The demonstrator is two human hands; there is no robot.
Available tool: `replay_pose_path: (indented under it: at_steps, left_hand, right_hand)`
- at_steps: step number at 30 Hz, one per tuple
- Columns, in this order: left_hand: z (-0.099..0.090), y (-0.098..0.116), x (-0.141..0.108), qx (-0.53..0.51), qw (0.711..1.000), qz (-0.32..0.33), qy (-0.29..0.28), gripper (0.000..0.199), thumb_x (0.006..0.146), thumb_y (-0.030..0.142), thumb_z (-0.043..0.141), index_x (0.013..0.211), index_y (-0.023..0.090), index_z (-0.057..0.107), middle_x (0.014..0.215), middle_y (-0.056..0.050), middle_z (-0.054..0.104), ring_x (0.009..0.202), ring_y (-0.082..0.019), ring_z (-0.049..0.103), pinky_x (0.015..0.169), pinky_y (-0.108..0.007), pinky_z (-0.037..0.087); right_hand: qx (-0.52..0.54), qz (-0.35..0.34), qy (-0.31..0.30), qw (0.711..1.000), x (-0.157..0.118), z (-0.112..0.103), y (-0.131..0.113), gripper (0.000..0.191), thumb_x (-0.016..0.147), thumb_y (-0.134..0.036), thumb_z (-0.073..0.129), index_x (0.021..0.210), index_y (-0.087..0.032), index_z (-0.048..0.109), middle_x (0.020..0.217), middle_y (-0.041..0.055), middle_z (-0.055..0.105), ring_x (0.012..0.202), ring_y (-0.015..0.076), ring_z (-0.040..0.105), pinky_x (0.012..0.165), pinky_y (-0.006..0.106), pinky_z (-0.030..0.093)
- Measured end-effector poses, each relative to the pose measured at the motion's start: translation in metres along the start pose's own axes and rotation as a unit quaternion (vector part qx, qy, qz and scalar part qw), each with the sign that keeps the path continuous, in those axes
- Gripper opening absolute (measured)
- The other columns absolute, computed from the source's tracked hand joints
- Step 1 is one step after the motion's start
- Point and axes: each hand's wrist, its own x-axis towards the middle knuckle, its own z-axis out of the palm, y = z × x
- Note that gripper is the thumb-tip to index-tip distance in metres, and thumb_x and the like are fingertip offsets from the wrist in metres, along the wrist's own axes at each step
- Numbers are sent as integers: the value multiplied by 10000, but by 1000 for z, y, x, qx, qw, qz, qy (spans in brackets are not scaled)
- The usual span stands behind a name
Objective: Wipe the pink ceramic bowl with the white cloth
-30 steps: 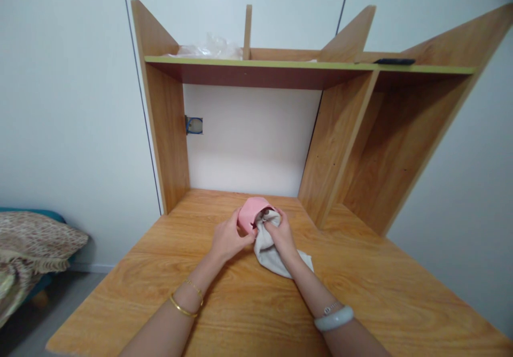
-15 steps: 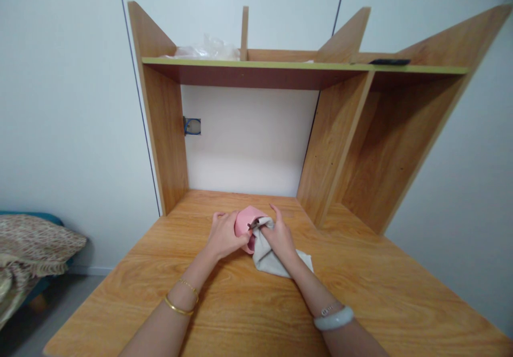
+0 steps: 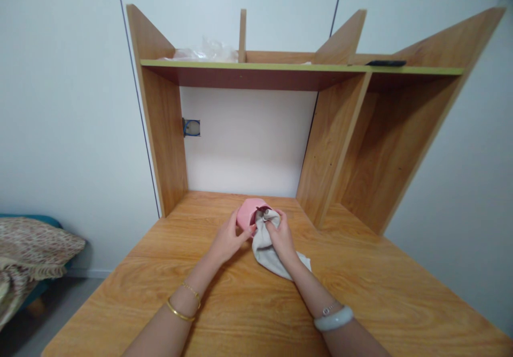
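A pink faceted container (image 3: pixel 249 212) is tilted on its side above the wooden desk (image 3: pixel 240 309), its opening turned toward the right. My left hand (image 3: pixel 230 238) is closed round its left side, thumb near the rim. My right hand (image 3: pixel 281 238) grips a light grey cloth (image 3: pixel 266 247), part of which is bunched at the container's mouth. The cloth's loose end hangs below the right wrist and rests on the desk. Something dark shows at the opening; I cannot make out what it is.
A wooden shelf unit (image 3: pixel 334 148) stands at the back of the desk. On its upper shelf lie a clear plastic bag (image 3: pixel 206 52) and a flat black object (image 3: pixel 386 63). A wall socket box (image 3: pixel 191 127) shows behind. At left is a seat with a patterned blanket (image 3: pixel 36 245).
The pink container has turned in my left hand, and its opening now faces more to the right. My right hand's raised finger has come down against the cloth beside the rim.
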Motion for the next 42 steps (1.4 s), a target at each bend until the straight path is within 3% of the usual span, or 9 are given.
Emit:
replay_pose_path:
  at_steps: [3,6,12,18,25,33,42]
  left_hand:
    - [5,2,-2,-75,997,-3,-24,672,782,450,537,1318,138,280,1250,-128,490,1081,-199,510,902,-309,404]
    - [6,4,-3,-82,996,-19,-17,695,747,436,583,1308,141,298,1217,-126,514,1046,-207,528,872,-307,424]
    - [0,7,-3,65,996,-67,14,686,694,435,606,1282,159,387,987,-99,638,857,-242,599,745,-327,456]
    - [-4,13,-5,169,984,-59,7,614,648,390,626,1208,174,500,881,-93,669,785,-268,615,700,-323,442]
    - [2,-1,0,99,991,-86,30,508,656,343,617,1127,163,558,871,-81,672,755,-219,608,677,-278,443]
    - [7,-18,9,-32,988,-146,47,356,701,283,545,1004,110,612,894,-99,673,775,-202,614,681,-269,457]
    - [4,-26,12,-112,965,-215,98,301,662,300,583,882,107,651,800,-87,688,718,-197,624,620,-246,460]
  right_hand:
    - [38,13,0,999,3,1,5,387,638,-303,516,998,-200,419,902,47,607,843,193,583,758,328,458]
    - [53,31,-3,998,5,2,9,436,608,-310,540,1010,-191,420,894,46,611,823,194,591,754,329,467]
    - [-32,56,-10,998,7,2,12,561,584,-276,575,1112,-172,415,888,54,622,751,196,598,666,306,475]
    - [-140,39,-30,989,9,-3,6,632,603,-280,586,1193,-160,395,698,0,602,616,181,579,563,269,437]
    - [-150,17,-48,987,8,-5,2,582,666,-293,545,1209,-153,386,712,17,614,633,185,585,592,283,445]
    - [-104,-18,-66,992,3,-1,4,512,720,-296,498,1201,-180,365,1012,83,601,891,202,587,802,349,448]
    - [-92,-6,-24,995,5,-1,2,495,721,-327,508,1168,-176,361,1040,100,595,928,207,583,822,345,450]
